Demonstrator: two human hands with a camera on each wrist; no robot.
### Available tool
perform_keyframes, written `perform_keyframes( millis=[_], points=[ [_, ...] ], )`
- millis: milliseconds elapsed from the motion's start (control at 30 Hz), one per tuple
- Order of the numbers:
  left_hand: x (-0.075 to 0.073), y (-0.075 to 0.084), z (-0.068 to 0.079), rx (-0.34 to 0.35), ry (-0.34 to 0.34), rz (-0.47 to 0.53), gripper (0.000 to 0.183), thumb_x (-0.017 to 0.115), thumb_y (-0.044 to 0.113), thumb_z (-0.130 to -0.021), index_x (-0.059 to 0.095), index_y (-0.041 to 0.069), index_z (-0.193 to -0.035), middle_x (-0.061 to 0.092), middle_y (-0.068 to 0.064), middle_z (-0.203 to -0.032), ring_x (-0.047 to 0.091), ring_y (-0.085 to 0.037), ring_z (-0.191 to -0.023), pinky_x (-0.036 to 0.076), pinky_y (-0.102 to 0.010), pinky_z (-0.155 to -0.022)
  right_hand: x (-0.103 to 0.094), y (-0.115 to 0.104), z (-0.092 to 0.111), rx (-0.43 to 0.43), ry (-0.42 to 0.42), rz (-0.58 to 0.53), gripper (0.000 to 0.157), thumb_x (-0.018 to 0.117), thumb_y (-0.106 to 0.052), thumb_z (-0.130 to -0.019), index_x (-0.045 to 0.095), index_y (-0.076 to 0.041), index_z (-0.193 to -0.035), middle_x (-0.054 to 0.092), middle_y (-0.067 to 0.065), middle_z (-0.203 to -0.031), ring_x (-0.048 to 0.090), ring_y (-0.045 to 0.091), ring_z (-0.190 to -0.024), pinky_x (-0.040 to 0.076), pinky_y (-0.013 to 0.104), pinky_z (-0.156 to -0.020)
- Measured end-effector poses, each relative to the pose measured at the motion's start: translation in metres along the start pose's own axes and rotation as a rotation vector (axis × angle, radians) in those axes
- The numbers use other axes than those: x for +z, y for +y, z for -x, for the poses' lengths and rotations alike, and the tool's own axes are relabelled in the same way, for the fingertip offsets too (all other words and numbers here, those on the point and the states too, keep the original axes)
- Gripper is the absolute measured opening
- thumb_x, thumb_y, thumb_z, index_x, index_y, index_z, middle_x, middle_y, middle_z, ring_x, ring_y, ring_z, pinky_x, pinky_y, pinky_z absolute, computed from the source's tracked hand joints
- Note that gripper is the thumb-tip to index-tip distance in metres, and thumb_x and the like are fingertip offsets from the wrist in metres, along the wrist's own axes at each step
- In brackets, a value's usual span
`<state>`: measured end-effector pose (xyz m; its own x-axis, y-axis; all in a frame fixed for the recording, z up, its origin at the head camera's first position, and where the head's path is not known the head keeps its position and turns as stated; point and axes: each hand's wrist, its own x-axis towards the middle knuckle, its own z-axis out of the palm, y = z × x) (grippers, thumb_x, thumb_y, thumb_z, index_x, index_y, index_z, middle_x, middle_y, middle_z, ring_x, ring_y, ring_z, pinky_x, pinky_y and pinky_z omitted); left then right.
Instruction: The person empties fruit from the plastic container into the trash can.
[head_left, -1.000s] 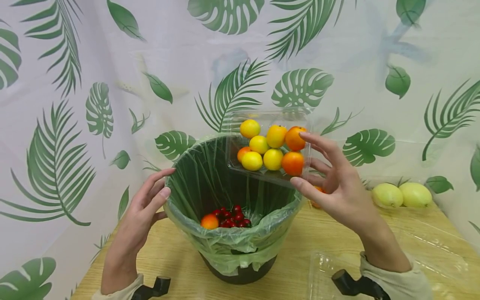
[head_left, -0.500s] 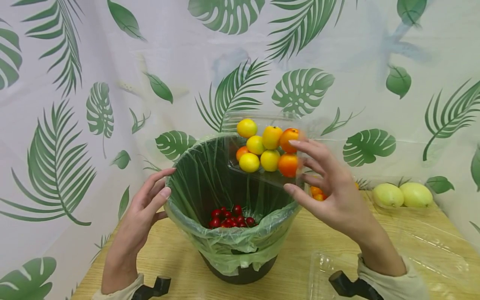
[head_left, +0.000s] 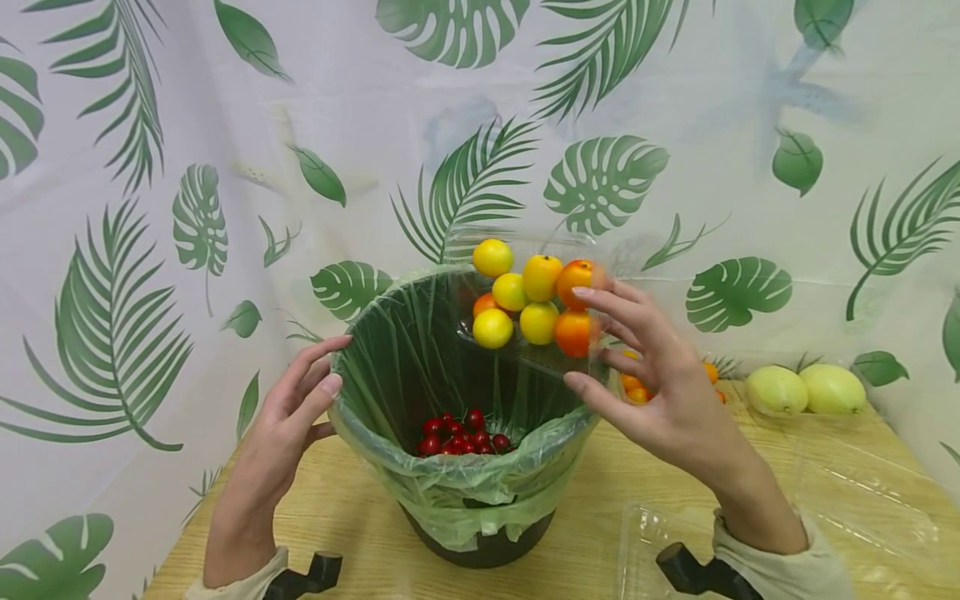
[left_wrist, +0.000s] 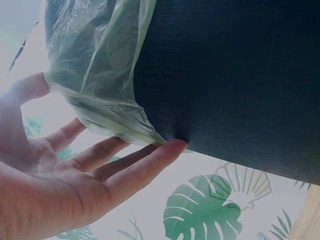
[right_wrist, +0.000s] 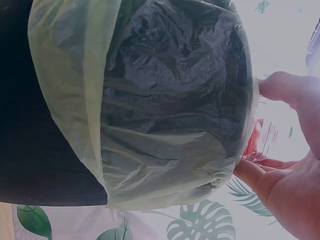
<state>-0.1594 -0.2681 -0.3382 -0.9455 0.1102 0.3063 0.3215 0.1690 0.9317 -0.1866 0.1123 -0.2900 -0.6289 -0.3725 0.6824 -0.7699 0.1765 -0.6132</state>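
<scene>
In the head view my right hand [head_left: 660, 375] grips the right end of a clear plastic box [head_left: 540, 358], tilted over the bin's back right rim. Several small round yellow fruits [head_left: 538, 323] and orange fruits [head_left: 574, 333] lie in it. The dark bin [head_left: 517, 542] stands upright, lined with a thin green bag [head_left: 480, 483] folded over its rim. Red cherries [head_left: 465, 433] lie inside. At the bin's left side my left hand [head_left: 270, 442] rests with fingers spread; in the left wrist view its fingertips [left_wrist: 172, 147] touch the bin wall and the bag.
Two pale yellow melon-like fruits [head_left: 832, 390] sit in a clear tray at the table's back right. Small orange fruits [head_left: 636, 390] show behind my right hand. Clear plastic packaging [head_left: 862, 500] lies on the wooden table [head_left: 345, 517]. A leaf-print curtain [head_left: 480, 100] hangs behind.
My right hand has shifted left and slightly down with the plastic box. An orange fruit that showed beside the cherries in the bin is no longer visible there. The left hand stays put.
</scene>
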Motion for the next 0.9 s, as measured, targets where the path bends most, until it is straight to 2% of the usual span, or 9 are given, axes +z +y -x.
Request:
perform_keyframes(
  millis=[367,633,767,900],
  points=[
    [0.0004,0.0002,-0.0002,-0.005,0.002,0.0,0.045,0.046,0.021,-0.111,0.042,0.017,-0.155,0.023,-0.013,-0.166,0.025,-0.036,-0.149,0.051,-0.039,-0.088,0.0026,0.0009,0.0022,-0.02,0.003,0.034,0.079,0.078,0.019,-0.079,0.051,-0.008,-0.148,0.035,0.005,-0.16,0.05,0.023,-0.132,0.052,0.026,-0.094],
    [0.0004,-0.0001,-0.0004,-0.005,0.003,0.004,0.045,0.046,0.021,-0.111,0.042,0.017,-0.155,0.025,-0.012,-0.166,0.029,-0.035,-0.147,0.051,-0.04,-0.088,0.0032,0.0016,0.0029,-0.016,0.001,0.063,0.078,0.078,0.017,-0.08,0.052,-0.01,-0.148,0.034,0.009,-0.16,0.049,0.025,-0.137,0.05,0.026,-0.096],
    [0.0005,-0.0002,-0.0003,-0.004,0.003,0.007,0.045,0.046,0.021,-0.111,0.042,0.017,-0.155,0.026,-0.012,-0.165,0.032,-0.035,-0.146,0.052,-0.04,-0.087,0.0038,0.0015,0.0026,-0.025,-0.004,0.058,0.078,0.078,0.018,-0.08,0.051,-0.008,-0.148,0.034,0.007,-0.16,0.05,0.03,-0.135,0.049,0.027,-0.097],
    [0.0006,0.0003,-0.0004,-0.005,0.004,0.008,0.045,0.046,0.021,-0.111,0.043,0.017,-0.155,0.026,-0.012,-0.165,0.03,-0.035,-0.147,0.052,-0.04,-0.087,0.0036,0.0013,0.0029,-0.028,-0.01,0.056,0.078,0.077,0.018,-0.08,0.05,-0.007,-0.148,0.033,0.005,-0.16,0.05,0.028,-0.136,0.049,0.027,-0.098]
  ],
)
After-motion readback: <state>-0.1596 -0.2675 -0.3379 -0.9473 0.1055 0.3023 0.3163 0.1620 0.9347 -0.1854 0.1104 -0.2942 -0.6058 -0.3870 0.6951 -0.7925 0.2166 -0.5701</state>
